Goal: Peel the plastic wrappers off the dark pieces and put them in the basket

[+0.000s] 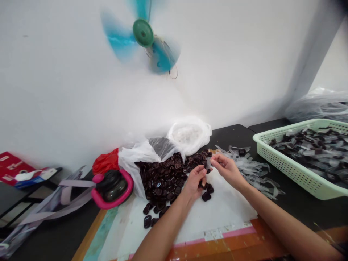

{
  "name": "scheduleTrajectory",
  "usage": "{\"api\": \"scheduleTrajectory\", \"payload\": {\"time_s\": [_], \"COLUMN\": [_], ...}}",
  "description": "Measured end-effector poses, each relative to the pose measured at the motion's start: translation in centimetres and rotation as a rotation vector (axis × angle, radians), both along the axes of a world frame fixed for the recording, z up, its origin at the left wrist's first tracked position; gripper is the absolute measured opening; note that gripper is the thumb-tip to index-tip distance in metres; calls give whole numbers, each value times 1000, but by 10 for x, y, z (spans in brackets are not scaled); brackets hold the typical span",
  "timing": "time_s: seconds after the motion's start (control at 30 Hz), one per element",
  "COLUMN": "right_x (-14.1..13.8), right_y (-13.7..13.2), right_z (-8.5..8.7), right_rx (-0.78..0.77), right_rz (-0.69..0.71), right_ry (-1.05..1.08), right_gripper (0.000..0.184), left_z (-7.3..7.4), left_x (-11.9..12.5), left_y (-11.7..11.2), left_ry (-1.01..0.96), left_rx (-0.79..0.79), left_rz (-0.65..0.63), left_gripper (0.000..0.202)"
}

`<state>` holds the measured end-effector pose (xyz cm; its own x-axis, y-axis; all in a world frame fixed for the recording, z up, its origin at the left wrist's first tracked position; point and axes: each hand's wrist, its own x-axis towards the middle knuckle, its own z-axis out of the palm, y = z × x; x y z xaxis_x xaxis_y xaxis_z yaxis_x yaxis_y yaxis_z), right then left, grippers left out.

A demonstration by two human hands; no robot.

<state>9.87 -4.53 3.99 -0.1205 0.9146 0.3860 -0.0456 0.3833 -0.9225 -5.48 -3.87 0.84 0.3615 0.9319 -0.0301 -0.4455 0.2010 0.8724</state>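
Over the white sheet, my left hand is closed, its fingers curled around a small dark brown piece with rounded corners. My right hand pinches a short translucent strip close to the left fingertips. Whether the strip is joined to a dark piece cannot be made out. Below the left hand lie a few loose dark pieces. A large heap of the same glossy pieces spills from a white plastic bag on the left. Right of my right hand, translucent strips are piled on the black table.
A pale green basket full of strips and dark pieces stands at the right. A white bag-lined container sits by the wall. Left are a pink-and-black object, a red bag and ribbons. A blue fan spins above.
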Motion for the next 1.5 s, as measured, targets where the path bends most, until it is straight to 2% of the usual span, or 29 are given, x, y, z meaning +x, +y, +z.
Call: {"api": "scheduleTrajectory", "payload": {"time_s": [0.23, 0.47, 0.67, 0.9, 1.03, 1.17, 1.37, 1.5], "right_x": [2, 3, 5, 1, -1, -1, 1, -2], "right_y": [2, 6, 8, 5, 5, 5, 5, 7], "right_z": [0, -8, -9, -8, -8, -7, -10, -17], "right_rx": [-110, -441, -594, -566, -504, -526, -505, -453], "right_rz": [142, 245, 221, 209, 191, 161, 231, 171], "right_ry": [-37, 106, 103, 220, 184, 139, 252, 191], "right_gripper": [28, 34, 26, 23, 21, 19, 29, 32], "left_z": [-6, -7, -7, -5, -6, -4, 0, -1], "left_x": [-1, -1, 1, 0, 1, 2, 1, 2], "left_y": [5, 7, 6, 5, 4, 3, 2, 2], "left_ry": [4, -21, 38, 180, 187, 184, 200, 166], "left_rx": [-17, -29, 17, 86, 115, 124, 184, 153], "left_rz": [54, 114, 104, 168, 180, 179, 206, 238], "left_gripper": [37, 41, 38, 37, 35, 33, 33, 32]}}
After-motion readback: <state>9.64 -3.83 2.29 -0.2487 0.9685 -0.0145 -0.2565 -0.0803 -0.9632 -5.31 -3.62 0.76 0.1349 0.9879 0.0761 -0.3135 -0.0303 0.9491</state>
